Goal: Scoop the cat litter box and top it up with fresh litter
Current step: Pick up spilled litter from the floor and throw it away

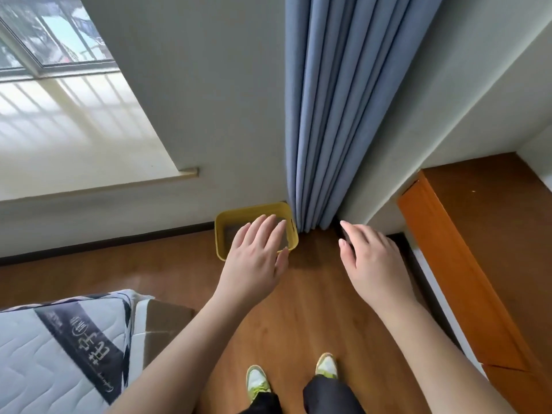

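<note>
Grip: left hand (254, 258) and right hand (370, 258) both spread, holding nothing, reaching out to start.
Box: yellow litter box (222, 234) on floor in corner, beside blue curtain (334, 115).
Scoop: none seen.

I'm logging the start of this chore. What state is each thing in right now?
Litter box: on the floor in the corner, upright, uncovered, grey litter inside.
Left hand: open, fingers straight, holds nothing, stretched toward the box.
Right hand: open, holds nothing.
Curtain: drawn together, hanging to the floor beside the box.
Mattress: lying flat, bare.
Window: cannot tell if shut.
</note>
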### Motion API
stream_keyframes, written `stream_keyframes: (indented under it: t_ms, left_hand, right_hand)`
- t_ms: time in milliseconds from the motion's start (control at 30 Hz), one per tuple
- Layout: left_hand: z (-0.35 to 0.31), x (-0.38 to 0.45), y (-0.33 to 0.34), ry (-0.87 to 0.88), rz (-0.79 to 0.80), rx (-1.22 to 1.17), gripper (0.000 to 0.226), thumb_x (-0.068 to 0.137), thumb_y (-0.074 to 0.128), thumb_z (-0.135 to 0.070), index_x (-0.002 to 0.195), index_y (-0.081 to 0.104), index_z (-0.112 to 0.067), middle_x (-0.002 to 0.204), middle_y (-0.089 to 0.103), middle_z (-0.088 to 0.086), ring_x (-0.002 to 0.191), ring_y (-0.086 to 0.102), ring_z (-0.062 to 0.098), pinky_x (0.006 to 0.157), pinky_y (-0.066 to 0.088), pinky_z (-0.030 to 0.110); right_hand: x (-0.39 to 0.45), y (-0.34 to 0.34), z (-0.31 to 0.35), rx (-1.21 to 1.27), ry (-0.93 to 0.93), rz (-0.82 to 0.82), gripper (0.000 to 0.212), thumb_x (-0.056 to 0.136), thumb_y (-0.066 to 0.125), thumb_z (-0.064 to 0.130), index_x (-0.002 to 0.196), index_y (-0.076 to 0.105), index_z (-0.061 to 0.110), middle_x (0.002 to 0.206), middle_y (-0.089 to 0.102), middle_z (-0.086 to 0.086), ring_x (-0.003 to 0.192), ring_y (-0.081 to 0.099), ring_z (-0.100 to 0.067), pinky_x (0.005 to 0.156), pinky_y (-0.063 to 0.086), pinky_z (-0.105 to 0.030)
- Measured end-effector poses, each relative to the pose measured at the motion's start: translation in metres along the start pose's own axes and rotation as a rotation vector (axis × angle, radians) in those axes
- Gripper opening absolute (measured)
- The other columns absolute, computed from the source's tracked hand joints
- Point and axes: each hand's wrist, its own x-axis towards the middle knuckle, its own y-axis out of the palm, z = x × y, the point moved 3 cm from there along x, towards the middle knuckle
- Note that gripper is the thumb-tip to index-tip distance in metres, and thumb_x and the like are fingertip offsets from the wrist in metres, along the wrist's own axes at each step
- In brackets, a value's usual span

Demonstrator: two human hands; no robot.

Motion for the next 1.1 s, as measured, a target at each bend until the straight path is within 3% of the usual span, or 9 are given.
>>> stream_keyframes:
  t_ms: [267,433,800,1100]
  left_hand:
    - [0.012,0.073,0.079,-0.005,-0.026,-0.043,0.048,0.098,0.048,-0.035,0.142,0.048,-0.014,0.141,0.055,0.006,0.134,0.047,0.025,0.112,0.034,0.043]
    - [0.028,0.097,0.169,-0.058,-0.011,-0.074,0.049,0.096,0.050,-0.032,0.141,0.047,-0.014,0.141,0.055,0.006,0.133,0.048,0.026,0.111,0.036,0.043]
    - [0.047,0.108,0.402,-0.011,0.107,-0.120,0.060,0.096,0.045,-0.041,0.150,0.035,-0.015,0.154,0.038,0.005,0.141,0.036,0.021,0.110,0.034,0.038]
    - [0.082,0.104,0.585,0.008,0.081,-0.126,0.053,0.098,0.039,-0.038,0.147,0.040,-0.017,0.142,0.049,0.003,0.133,0.042,0.022,0.103,0.037,0.038]
  right_hand:
    - [0.062,0.078,-0.040,0.043,-0.013,0.048,0.042,0.099,0.044,0.035,0.134,0.053,0.014,0.123,0.062,-0.004,0.113,0.057,-0.022,0.093,0.048,-0.037]
    - [0.106,0.147,-0.080,0.080,-0.010,0.022,0.043,0.098,0.041,0.035,0.132,0.054,0.012,0.122,0.062,-0.007,0.112,0.058,-0.023,0.093,0.048,-0.038]
    - [0.091,0.371,-0.160,0.052,-0.009,0.097,0.041,0.095,0.043,0.034,0.129,0.057,0.014,0.118,0.062,-0.003,0.106,0.057,-0.021,0.087,0.048,-0.036]
    - [0.089,0.552,-0.220,-0.086,-0.032,0.209,0.048,0.097,0.042,0.037,0.139,0.046,0.016,0.135,0.053,-0.005,0.124,0.051,-0.024,0.101,0.041,-0.040]
